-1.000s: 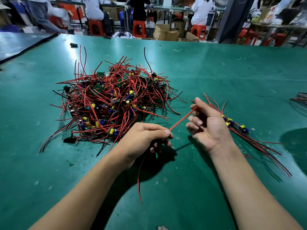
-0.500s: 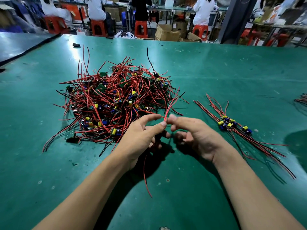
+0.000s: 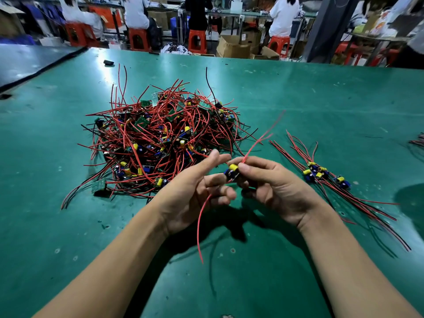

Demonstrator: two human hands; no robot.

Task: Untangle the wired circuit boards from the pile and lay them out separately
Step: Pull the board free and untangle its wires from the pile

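A big tangled pile (image 3: 160, 143) of small circuit boards with red and black wires lies on the green table (image 3: 321, 106), just beyond my hands. My right hand (image 3: 273, 187) pinches one wired circuit board (image 3: 232, 172) with a yellow and a blue part, held above the table; its red wires stick up to the right and hang down between my wrists. My left hand (image 3: 195, 191) sits beside it with fingers spread, its fingertips at the board and the hanging wire. To the right, several separated boards (image 3: 321, 174) lie side by side with straight wires.
More wired boards (image 3: 418, 142) show at the far right edge. A small dark object (image 3: 108, 62) lies at the table's far left. Beyond the far edge are people on red stools, cardboard boxes and other benches. A second table stands at the left.
The board has passed from my left hand's closed grip into my right hand's pinch. My left hand has spread its fingers. The red wires now point up to the right.
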